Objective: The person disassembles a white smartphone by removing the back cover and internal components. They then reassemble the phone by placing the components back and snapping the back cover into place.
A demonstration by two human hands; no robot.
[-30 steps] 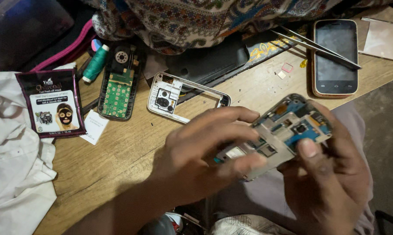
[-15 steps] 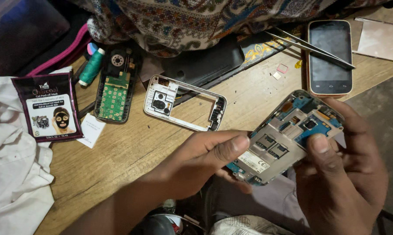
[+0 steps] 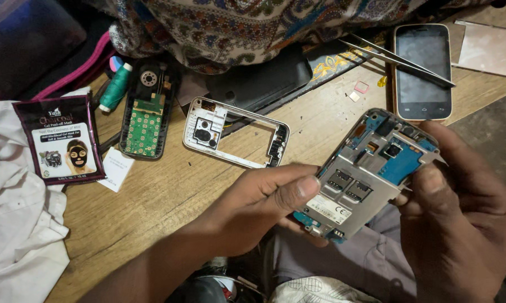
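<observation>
An opened phone body [image 3: 370, 174], its blue circuit board and metal card slots bared, is held in the air over the near edge of the wooden table [image 3: 169, 191], above the person's lap. It is gripped from both ends. The left hand [image 3: 258, 207] is closed on its lower left end, the thumb pressed flat against the metal plate near the white label, the other fingers tucked under the back. The right hand [image 3: 460, 213] is closed on its upper right side, the thumb laid on the edge beside the blue board (the fingers behind are hidden by the phone).

On the table, just beyond the left hand, a white phone frame [image 3: 236, 137] is seen lying flat, empty in its middle. Left of it lies a dark handset [image 3: 146, 112] with a green keypad board exposed, and a teal spool of thread [image 3: 115, 87] rests beside that. A dark sachet [image 3: 59, 140] with a masked face printed on it lies on white cloth [image 3: 17, 224] at the far left. At the upper right a whole smartphone [image 3: 422, 70] lies screen up, with metal tweezers [image 3: 398, 59] laid across its corner. Patterned fabric [image 3: 253, 22] is bunched along the far edge.
</observation>
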